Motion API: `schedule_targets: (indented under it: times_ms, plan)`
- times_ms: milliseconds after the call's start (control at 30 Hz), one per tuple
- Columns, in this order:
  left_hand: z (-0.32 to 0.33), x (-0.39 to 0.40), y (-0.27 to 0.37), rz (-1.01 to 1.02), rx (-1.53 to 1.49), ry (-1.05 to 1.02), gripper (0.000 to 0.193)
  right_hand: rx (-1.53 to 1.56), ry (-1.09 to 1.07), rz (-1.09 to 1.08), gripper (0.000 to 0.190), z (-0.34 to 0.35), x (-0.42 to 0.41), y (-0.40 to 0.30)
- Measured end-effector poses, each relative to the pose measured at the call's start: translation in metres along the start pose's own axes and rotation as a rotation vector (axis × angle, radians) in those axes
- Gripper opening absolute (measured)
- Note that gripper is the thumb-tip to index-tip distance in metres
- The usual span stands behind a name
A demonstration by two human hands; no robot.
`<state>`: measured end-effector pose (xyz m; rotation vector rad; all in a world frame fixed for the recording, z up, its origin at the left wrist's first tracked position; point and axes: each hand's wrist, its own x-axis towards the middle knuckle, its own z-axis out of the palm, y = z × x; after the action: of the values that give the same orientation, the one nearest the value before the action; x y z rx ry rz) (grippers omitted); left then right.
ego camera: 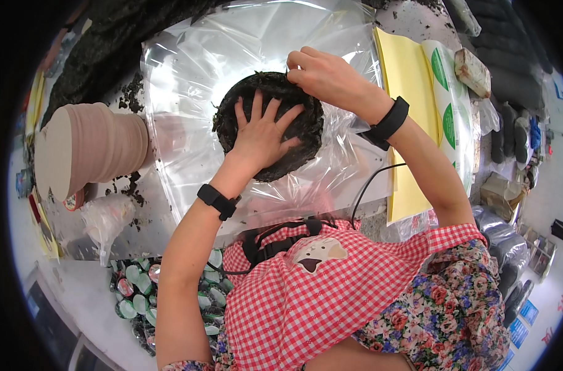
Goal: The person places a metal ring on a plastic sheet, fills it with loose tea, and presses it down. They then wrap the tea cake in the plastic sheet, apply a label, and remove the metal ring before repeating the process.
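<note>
A round, dark cake of dried seaweed-like material (304,134) lies on a clear plastic sheet (188,92) in front of me. My left hand (262,134) rests flat on its upper face with the fingers spread, holding nothing. At the far right rim, my right hand (316,72) has its thumb and fingers bent together in a pinch on the edge. What sits between those fingertips is mostly hidden. Ragged bits stick out around the cake's rim. Bright light reflects off the creased plastic around it.
At the left lies a stack of round pale paper sheets (91,148), with a crumpled plastic bag (107,218) below. Dark crumbs (132,92) dot the table. A large dark heap (100,51) fills the far left. Yellow paper (404,92) and green-printed white sheets (441,88) lie right.
</note>
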<state>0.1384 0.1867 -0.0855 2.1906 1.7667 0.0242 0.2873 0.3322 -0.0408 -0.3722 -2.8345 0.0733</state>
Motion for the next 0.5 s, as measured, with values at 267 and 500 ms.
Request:
schedule_targets:
  times_ms: [267,500]
  plan:
    - [-0.004,-0.001,-0.001,0.001,0.007,-0.009,0.066,0.079,-0.115,-0.062,0.01,0.002,0.006,0.007]
    - [-0.006,-0.001,0.004,0.022,-0.027,0.052,0.066,0.23,0.411,0.38,0.01,-0.09,-0.08,0.017]
